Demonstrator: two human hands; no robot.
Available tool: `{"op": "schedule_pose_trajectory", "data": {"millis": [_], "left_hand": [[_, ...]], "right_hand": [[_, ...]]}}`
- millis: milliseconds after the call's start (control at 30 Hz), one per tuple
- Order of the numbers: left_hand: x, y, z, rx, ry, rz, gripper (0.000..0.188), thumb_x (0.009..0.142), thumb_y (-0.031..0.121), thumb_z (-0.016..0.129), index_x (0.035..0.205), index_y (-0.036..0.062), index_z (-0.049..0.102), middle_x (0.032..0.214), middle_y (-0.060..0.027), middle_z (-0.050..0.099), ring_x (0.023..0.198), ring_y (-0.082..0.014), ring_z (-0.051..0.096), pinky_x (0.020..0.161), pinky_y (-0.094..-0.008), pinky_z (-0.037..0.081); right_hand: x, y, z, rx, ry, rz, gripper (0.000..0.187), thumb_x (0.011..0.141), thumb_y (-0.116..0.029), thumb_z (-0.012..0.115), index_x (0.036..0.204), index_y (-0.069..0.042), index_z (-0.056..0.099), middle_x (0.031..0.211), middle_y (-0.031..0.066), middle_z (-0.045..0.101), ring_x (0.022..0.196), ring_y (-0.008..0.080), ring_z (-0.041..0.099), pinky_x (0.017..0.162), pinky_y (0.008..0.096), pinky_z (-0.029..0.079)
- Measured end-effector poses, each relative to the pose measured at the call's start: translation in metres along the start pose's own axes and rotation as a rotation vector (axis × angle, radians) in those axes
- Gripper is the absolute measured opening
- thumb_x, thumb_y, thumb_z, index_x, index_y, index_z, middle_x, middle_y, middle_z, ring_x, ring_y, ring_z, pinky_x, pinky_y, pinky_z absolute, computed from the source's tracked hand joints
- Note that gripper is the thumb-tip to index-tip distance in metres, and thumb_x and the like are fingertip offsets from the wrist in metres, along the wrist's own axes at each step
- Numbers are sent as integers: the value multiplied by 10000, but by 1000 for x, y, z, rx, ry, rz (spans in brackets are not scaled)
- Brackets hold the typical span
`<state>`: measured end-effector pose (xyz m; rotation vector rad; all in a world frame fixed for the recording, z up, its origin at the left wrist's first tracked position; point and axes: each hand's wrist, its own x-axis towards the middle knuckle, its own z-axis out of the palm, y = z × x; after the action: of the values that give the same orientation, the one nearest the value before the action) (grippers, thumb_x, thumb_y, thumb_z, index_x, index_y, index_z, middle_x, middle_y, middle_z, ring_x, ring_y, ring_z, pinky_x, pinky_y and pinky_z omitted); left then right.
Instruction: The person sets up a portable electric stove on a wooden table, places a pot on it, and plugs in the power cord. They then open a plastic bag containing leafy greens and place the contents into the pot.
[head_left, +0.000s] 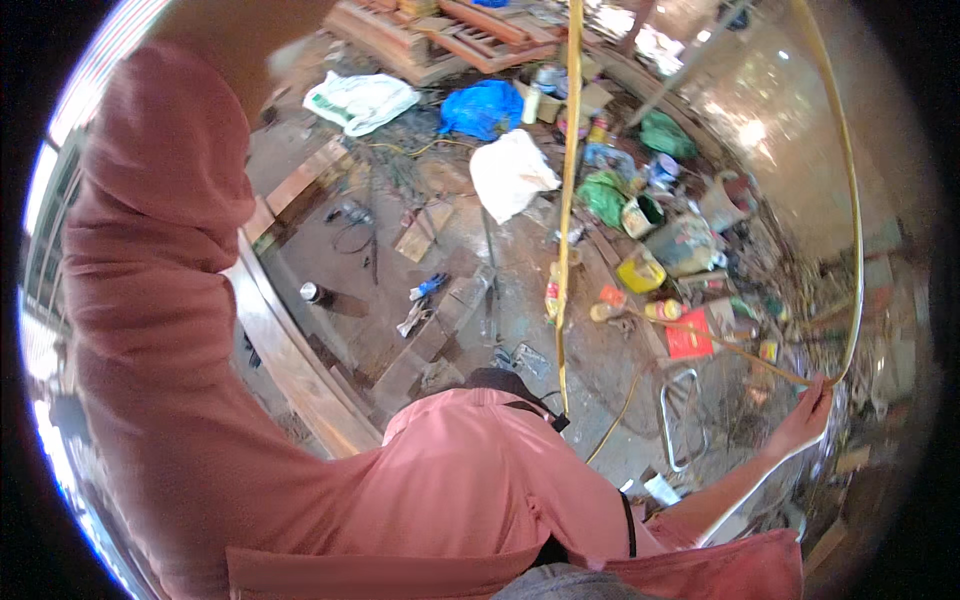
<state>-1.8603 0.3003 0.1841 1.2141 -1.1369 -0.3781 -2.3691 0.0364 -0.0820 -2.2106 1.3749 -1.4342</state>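
Note:
My right hand [815, 398], at the right, has its fingers closed round a thin yellow cord [850, 200]. From that grip one length arcs up past the top edge, and another runs left over the clutter. A further yellow length [570, 200] hangs almost straight down the middle, close to my body. My left arm [160, 280], in a pink sleeve, is raised along the left side. At its upper end my left hand [250, 50] is a brown blur, its fingers too smeared to read.
Below, bottles, tins and a green bag [602, 198] crowd the right. White sacks [512, 175] and a blue bag [482, 110] lie farther back, before stacked wooden frames [480, 40]. A wooden beam [300, 360] runs at lower left. A metal frame [682, 420] lies near my right forearm.

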Motion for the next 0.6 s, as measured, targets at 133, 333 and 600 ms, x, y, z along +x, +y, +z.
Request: {"op": "schedule_pose_trajectory", "data": {"millis": [133,333,600], "left_hand": [[-31,-111,-63,154,35,-424,525,904,552,425,994,63,596,691,-27,537,472,-135,427,407,-260,331],[-177,-271,-148,667,-189,-1073,776,928,689,311,954,-3,662,729,-94,655,588,-159,607,494,-302,470],[-532,-422,-234,-63,521,-1316,564,934,588,465,1124,70,581,981,-72,624,787,-202,573,664,-374,509]], "right_hand": [[58,-45,117,246,-26,-18,236,932,-265,637,1024,-59,709,785,-10,628,636,60,503,531,205,382],[132,-157,259,302,-20,-266,241,929,-229,629,1098,-70,693,766,35,662,656,103,582,572,264,475],[45,-285,448,38,-354,-906,233,928,-102,573,1143,-39,637,1089,148,668,971,281,655,806,371,526]]}}
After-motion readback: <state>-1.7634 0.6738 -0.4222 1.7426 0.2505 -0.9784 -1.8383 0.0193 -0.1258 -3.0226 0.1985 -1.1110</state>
